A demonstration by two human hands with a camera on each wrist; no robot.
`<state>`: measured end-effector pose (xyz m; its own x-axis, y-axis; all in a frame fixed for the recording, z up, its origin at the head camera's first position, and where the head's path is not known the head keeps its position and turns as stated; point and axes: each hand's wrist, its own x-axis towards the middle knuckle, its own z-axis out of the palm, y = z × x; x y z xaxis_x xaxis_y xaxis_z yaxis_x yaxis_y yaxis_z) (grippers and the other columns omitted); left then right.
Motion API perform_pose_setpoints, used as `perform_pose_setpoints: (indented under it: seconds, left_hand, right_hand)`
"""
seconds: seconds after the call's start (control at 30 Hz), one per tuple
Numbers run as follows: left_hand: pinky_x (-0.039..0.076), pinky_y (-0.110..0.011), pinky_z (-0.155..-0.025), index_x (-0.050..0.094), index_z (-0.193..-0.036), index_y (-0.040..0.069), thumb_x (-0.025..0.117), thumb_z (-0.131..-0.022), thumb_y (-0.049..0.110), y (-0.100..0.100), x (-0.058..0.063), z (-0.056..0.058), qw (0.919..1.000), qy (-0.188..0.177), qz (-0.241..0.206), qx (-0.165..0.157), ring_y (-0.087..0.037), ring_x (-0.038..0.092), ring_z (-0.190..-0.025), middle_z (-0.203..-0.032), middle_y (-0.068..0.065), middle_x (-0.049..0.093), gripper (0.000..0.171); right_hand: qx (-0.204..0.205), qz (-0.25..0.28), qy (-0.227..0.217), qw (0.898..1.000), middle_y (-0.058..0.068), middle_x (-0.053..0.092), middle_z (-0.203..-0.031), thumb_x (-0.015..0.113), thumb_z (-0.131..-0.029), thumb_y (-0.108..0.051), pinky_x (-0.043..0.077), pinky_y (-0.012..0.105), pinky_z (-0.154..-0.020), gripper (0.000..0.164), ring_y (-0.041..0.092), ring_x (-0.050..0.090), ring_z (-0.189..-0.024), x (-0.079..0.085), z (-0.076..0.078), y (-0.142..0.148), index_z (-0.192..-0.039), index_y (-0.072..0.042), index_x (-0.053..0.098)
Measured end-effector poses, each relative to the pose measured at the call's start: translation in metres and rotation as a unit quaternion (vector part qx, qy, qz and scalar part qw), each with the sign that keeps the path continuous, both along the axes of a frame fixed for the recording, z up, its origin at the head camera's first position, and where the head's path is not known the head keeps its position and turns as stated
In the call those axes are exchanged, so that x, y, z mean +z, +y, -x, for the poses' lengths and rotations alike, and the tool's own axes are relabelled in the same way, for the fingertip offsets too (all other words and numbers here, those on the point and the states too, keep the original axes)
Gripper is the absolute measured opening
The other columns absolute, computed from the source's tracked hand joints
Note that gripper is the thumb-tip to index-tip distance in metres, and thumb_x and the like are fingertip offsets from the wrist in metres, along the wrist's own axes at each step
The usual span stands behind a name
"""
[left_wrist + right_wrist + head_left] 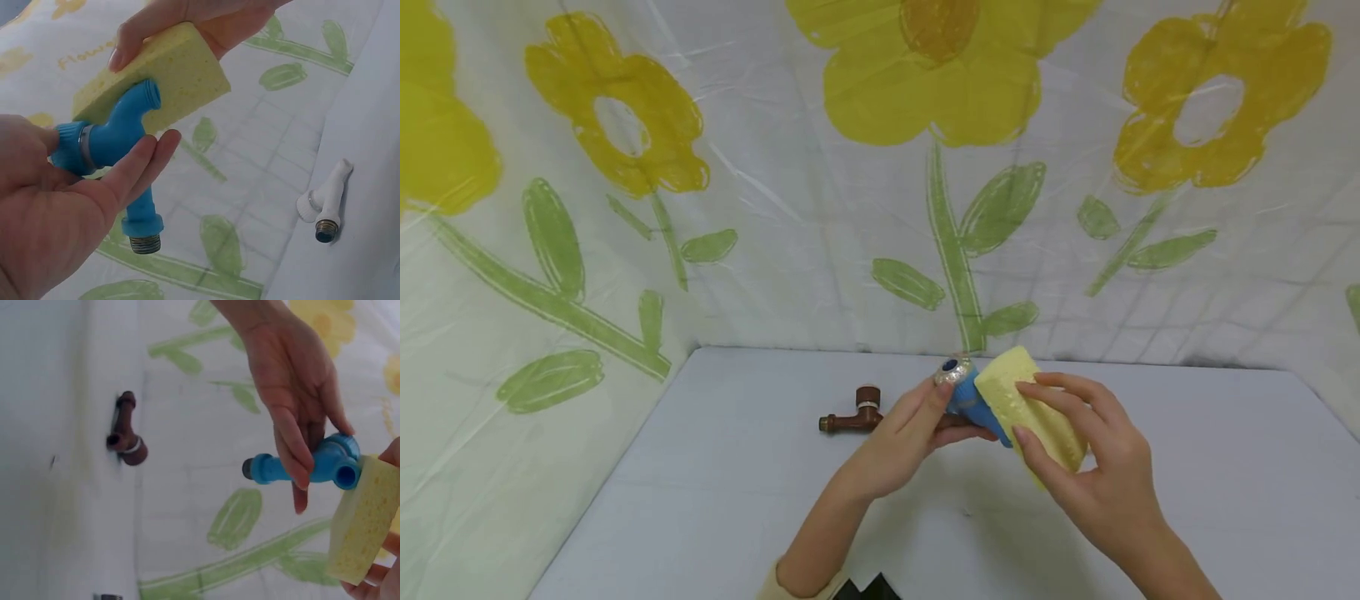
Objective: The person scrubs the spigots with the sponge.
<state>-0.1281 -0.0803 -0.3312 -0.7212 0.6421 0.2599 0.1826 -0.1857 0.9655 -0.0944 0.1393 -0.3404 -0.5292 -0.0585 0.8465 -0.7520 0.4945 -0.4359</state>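
Observation:
My left hand grips a blue plastic tap by its body, raised over the table, with the thumb by the ribbed knob. In the left wrist view its threaded metal end points downward. My right hand pinches a yellow sponge between thumb and fingers. One face of the sponge lies up against the blue tap, close to its knob and spout, as the right wrist view also shows. The head view shows a silvery round cap with a dark centre on the knob.
A brown tap lies on the white table beyond my left hand. A white tap lies on the tabletop in the left wrist view. Behind the table hangs a white sheet printed with yellow flowers.

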Motion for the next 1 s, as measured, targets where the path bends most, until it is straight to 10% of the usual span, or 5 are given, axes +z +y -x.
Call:
perform_pose_setpoints:
  seconds: [0.2, 0.33, 0.47, 0.7, 1.0]
  left_hand:
    - [0.053, -0.037, -0.109, 0.036, -0.155, -0.008, 0.034, -0.116, 0.006, -0.007, 0.003, 0.0, 0.9995, 0.011, 0.024, -0.014, -0.048, 0.059, -0.132, -0.146, -0.034, 0.052, 0.042]
    - [0.062, -0.03, -0.092, 0.05, -0.145, -0.006, 0.047, -0.112, 0.003, -0.006, 0.002, -0.002, 0.995, 0.058, 0.064, 0.052, -0.031, 0.076, -0.102, -0.127, -0.029, 0.067, 0.034]
    - [0.051, -0.02, -0.063, 0.058, -0.136, 0.0, 0.058, -0.109, 0.009, -0.004, 0.002, -0.005, 0.9789, 0.114, 0.117, 0.123, -0.006, 0.059, -0.066, -0.112, -0.018, 0.074, 0.029]
    - [0.055, -0.019, -0.08, 0.059, -0.137, 0.004, 0.064, -0.106, 0.013, -0.002, 0.003, -0.007, 0.965, 0.155, 0.142, 0.158, -0.003, 0.068, -0.091, -0.123, -0.015, 0.076, 0.033]
    - [0.051, -0.019, -0.068, 0.064, -0.132, 0.009, 0.072, -0.101, 0.018, 0.011, 0.002, -0.014, 0.9558, 0.144, 0.146, 0.211, 0.002, 0.062, -0.076, -0.115, -0.009, 0.079, 0.033]
  right_hand:
    - [0.015, 0.011, 0.0, 1.0, 0.018, 0.07, -0.117, 0.067, -0.103, -0.048, 0.045, 0.011, -0.099, 0.05, 0.005, 0.062, -0.121, 0.003, 0.0, 0.001, -0.115, -0.001, 0.077]
    - [0.014, 0.015, -0.011, 1.0, 0.017, 0.07, -0.118, 0.072, -0.101, -0.04, 0.046, 0.01, -0.094, 0.042, 0.004, 0.062, -0.12, 0.002, -0.001, 0.001, -0.117, -0.001, 0.077]
    - [0.017, 0.019, -0.012, 1.0, 0.013, 0.07, -0.12, 0.076, -0.098, -0.029, 0.045, 0.01, -0.083, 0.034, 0.006, 0.063, -0.116, 0.001, -0.001, 0.001, -0.118, 0.0, 0.076]
    - [0.011, 0.026, -0.018, 0.999, 0.006, 0.071, -0.123, 0.079, -0.092, -0.015, 0.043, 0.012, -0.081, 0.032, 0.005, 0.063, -0.115, 0.0, 0.0, 0.0, -0.12, 0.0, 0.075]
    - [-0.007, 0.037, -0.025, 0.999, -0.003, 0.07, -0.125, 0.078, -0.083, 0.0, 0.043, 0.012, -0.081, 0.037, 0.003, 0.062, -0.117, -0.002, 0.002, 0.003, -0.119, 0.002, 0.075]
